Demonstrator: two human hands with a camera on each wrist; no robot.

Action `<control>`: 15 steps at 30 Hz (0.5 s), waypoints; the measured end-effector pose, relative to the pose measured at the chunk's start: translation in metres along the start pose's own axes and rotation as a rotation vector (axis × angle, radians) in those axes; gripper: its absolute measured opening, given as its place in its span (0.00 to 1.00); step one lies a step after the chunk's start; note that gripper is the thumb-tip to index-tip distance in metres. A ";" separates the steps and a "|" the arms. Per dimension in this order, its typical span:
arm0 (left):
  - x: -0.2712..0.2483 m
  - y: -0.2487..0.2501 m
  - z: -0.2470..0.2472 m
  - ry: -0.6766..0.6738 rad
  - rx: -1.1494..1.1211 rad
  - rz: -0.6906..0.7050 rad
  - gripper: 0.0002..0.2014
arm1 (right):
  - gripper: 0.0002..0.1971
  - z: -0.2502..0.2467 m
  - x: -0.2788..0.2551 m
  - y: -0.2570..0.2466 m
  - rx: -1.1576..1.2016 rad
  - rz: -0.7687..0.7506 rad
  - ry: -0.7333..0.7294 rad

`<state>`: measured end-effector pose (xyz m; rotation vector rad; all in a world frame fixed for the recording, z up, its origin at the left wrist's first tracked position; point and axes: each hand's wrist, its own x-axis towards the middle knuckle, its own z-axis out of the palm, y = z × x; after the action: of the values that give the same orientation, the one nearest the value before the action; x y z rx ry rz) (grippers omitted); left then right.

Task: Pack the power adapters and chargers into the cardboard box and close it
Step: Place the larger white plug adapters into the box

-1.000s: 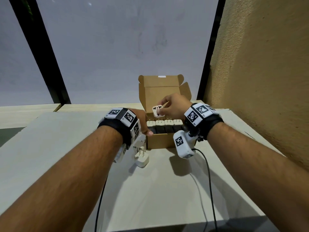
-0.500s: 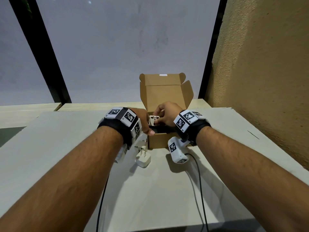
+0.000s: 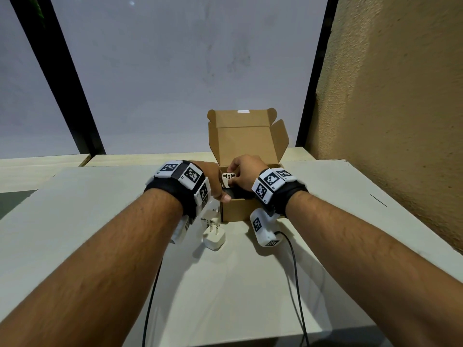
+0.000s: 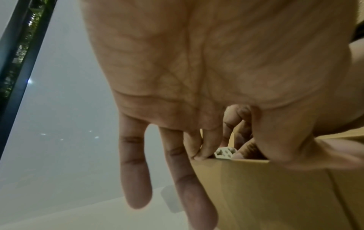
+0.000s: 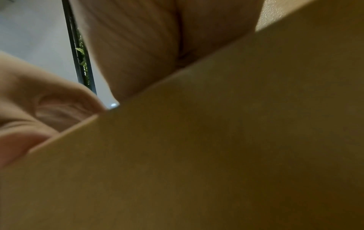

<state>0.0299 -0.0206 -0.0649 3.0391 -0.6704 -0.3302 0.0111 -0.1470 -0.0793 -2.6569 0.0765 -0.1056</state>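
An open cardboard box (image 3: 235, 211) stands on the table with its lid (image 3: 244, 144) upright at the back. My right hand (image 3: 238, 172) pinches a white power adapter (image 3: 228, 177) and holds it low in the box's left end; the left wrist view shows the adapter (image 4: 225, 153) just above the rim. My left hand (image 3: 216, 182) grips the box's front left corner, thumb on the front wall, fingers over the left wall (image 4: 275, 194). In the right wrist view the box wall (image 5: 216, 155) fills most of the picture. A white charger (image 3: 215, 237) lies on the table, prongs up, with another white adapter (image 3: 210, 216) behind it.
The pale table (image 3: 100, 221) ends at a front edge near me. A rough tan wall (image 3: 388, 121) rises close on the right. Black wrist-camera cables (image 3: 297, 284) trail across the table toward me. A dark window post (image 3: 62, 78) stands at the back left.
My right hand has carried the white adapter down and to the left, from above the box into its left end. My left hand has stayed on the box corner.
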 end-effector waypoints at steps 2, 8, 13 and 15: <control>0.000 0.000 -0.001 -0.007 -0.010 0.008 0.35 | 0.12 0.001 0.000 -0.001 -0.001 0.001 0.012; -0.002 -0.002 -0.001 -0.024 -0.041 0.011 0.32 | 0.12 -0.005 -0.001 -0.001 0.009 0.003 0.018; -0.002 -0.002 -0.001 -0.020 -0.033 0.006 0.32 | 0.11 -0.014 -0.004 0.006 0.045 0.039 0.063; 0.000 0.000 -0.001 -0.024 -0.013 -0.004 0.33 | 0.11 -0.013 -0.005 0.006 0.043 0.038 0.064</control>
<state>0.0301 -0.0203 -0.0642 3.0296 -0.6605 -0.3700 0.0052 -0.1584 -0.0711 -2.6076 0.1443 -0.1774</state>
